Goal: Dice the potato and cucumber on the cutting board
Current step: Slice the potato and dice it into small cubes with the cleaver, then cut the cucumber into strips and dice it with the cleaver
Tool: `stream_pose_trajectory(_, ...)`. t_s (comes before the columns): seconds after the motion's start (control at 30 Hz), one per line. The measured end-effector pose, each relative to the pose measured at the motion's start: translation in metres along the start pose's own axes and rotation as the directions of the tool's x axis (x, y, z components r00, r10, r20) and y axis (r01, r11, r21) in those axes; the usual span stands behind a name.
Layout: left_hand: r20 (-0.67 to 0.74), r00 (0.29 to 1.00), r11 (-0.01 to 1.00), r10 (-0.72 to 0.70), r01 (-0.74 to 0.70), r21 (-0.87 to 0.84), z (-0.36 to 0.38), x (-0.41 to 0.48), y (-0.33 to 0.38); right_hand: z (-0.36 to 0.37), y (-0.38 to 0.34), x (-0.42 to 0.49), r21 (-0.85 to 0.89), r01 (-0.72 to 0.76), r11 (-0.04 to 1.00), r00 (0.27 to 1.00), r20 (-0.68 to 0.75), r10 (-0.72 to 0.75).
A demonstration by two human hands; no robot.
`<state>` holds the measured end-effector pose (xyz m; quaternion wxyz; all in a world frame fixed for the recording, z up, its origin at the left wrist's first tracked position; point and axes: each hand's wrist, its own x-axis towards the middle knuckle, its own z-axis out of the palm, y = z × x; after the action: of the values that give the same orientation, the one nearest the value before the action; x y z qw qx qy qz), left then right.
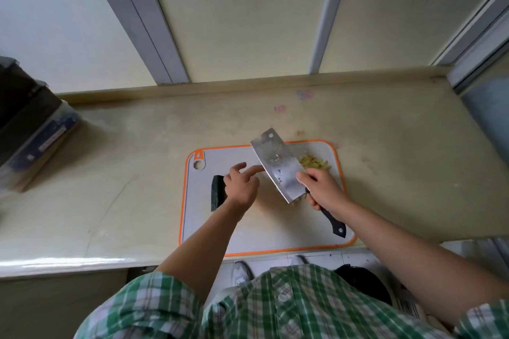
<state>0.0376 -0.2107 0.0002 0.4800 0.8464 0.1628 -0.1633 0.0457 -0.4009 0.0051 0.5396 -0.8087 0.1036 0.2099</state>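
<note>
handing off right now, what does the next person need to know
Right grip holds the cleaver by its handle, with the blade lifted and tilted over the cutting board.
Left grip holds nothing; its index finger is out, touching the blade.
Diced potato is piled at the board's far right corner, and a few bits cling to the blade.
The cucumber lies in one piece at the board's left, partly behind the left grip.
Done: potato looks diced.
Left: probably clear the blade, then dice the cucumber.
</note>
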Motion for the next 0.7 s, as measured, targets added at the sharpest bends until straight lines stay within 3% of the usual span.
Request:
stream_pose_trajectory(0.13,-0.017,0.999,0.984,-0.034,0.03,-0.175,-0.001,-0.001,-0.002,-0.004,0.004,0.003,0.001,-0.026,1.0,0.997,-0.075,0.026)
stream_pose_trajectory(0.3,0.03,0.995,0.947,-0.094,0.098,-0.305,0.001,0.007,-0.002,0.0,0.005,0.001,-0.006,-0.002,1.0,1.0,-0.003,0.002)
stream_pose_trajectory(0.4,-0.012,0.996,0.936,-0.09,0.081,-0.343,-0.001,0.005,0.0,-0.001,0.007,0.004,-0.06,-0.007,0.998,0.995,-0.099,0.001)
stream_pose_trajectory(0.47,-0.14,0.986,0.966,-0.086,0.048,-0.253,-0.004,0.004,-0.001,-0.002,0.007,0.003,-0.052,-0.002,0.999,0.994,-0.111,-0.004)
stream_pose_trajectory(0.53,-0.288,0.955,0.992,-0.073,0.098,0.073,-0.011,0.004,-0.006,0.0,0.005,0.0,-0.052,0.023,0.998,0.997,-0.071,-0.027)
stream_pose_trajectory(0.6,-0.411,0.909,0.913,-0.074,0.228,0.338,-0.018,0.005,-0.015,0.008,0.004,-0.004,-0.121,0.036,0.992,0.999,-0.033,-0.04)
stream_pose_trajectory(0.7,-0.415,0.901,0.884,-0.127,0.293,0.364,-0.029,0.005,-0.036,0.028,0.013,-0.007,-0.208,0.054,0.977,0.998,-0.003,-0.056)
